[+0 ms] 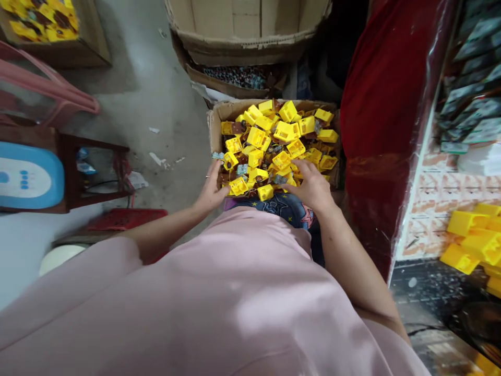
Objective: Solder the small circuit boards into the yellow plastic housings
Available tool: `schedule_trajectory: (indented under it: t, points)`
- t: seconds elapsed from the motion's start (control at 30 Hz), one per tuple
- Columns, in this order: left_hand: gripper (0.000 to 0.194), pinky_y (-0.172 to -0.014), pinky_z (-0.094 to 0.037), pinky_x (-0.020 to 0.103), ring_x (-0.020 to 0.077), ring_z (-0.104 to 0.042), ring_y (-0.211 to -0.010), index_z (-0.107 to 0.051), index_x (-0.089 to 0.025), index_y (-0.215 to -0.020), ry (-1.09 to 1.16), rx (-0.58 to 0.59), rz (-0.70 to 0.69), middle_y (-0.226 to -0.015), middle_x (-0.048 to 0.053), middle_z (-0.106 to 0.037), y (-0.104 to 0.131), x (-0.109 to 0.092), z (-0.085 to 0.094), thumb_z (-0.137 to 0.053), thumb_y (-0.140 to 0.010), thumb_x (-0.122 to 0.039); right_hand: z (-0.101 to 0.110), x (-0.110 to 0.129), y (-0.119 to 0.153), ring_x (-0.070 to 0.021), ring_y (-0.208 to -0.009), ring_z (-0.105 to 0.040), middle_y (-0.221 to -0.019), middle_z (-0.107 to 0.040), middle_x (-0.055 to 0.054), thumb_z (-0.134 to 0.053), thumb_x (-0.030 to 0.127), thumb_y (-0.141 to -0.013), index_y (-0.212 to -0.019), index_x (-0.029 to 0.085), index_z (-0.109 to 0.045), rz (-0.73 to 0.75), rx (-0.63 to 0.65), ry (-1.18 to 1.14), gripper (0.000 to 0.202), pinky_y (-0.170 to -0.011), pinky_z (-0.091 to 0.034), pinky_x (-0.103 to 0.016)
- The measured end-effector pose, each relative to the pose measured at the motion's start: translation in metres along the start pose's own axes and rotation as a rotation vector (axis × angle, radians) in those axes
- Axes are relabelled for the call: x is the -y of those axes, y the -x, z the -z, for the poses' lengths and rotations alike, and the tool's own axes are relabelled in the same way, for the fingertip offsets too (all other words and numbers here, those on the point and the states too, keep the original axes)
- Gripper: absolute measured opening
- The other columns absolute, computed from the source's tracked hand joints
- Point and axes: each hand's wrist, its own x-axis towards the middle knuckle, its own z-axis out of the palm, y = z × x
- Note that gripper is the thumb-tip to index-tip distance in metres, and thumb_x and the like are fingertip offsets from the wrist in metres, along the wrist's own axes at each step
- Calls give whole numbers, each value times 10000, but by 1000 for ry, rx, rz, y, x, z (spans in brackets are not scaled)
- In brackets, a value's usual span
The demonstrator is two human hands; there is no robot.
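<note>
A cardboard box (214, 130) in front of me is heaped with small yellow plastic housings (257, 137), mixed with brown pieces and bits of wire. My left hand (213, 187) is at the box's near left side, fingers apart, its thumb by the yellow pieces. Over the near right part of the heap lies my right hand (311, 185), fingers spread and touching or just above the pieces. Neither hand shows anything gripped. Some fingertips are hard to make out against the heap.
Behind the box stands a larger cardboard box (250, 47). At left are a pink plastic chair (58, 94), a blue-and-white stool top (31, 175) and another box of yellow pieces (92, 47). On the right, a table holds yellow housings (477, 235) beside red cloth (383, 94).
</note>
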Motion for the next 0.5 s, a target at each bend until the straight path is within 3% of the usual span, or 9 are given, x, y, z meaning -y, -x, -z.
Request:
schedule_trajectory:
  t: [0.1,0.2,0.33,0.5]
  points:
    - [778,-1336,-243,640,358,-231,-1669,-369,-247,-1663,-151,21,-98,-1774,198,-253,1,-22,7,-621,-930,-316,-20,-15,13,-441,-1501,-474,-1680,-384,-183,-929,429,-718,-1563,288,-476,15,29,23,969,-1136,-518,-669]
    - [590,-1296,-202,745,405,-275,-1648,-623,-295,-1502,-320,216,-232,-1732,181,-369,-8,-48,3,-654,-913,-306,-50,-12,16,-467,-1567,-372,-1760,-196,-205,-963,371,-676,-1638,294,-357,51,50,22,1139,-1167,-480,-692]
    - [589,-1297,-153,770,413,-297,-1638,-642,-307,-1488,-392,335,-316,-1731,160,-373,-32,-64,-8,-677,-902,-351,-69,2,3,-453,-1592,-329,-1770,-169,-194,-930,336,-729,-1646,303,-354,124,39,-1,1083,-1202,-435,-703]
    - [590,-1305,-283,664,408,-334,-1620,-687,-238,-1415,-409,185,-285,-1716,174,-401,-61,-44,-1,-680,-846,-394,-61,31,-36,-368,-1626,-286,-1746,-265,-160,-847,272,-831,-1625,267,-417,240,-6,-11,903,-1298,-348,-609]
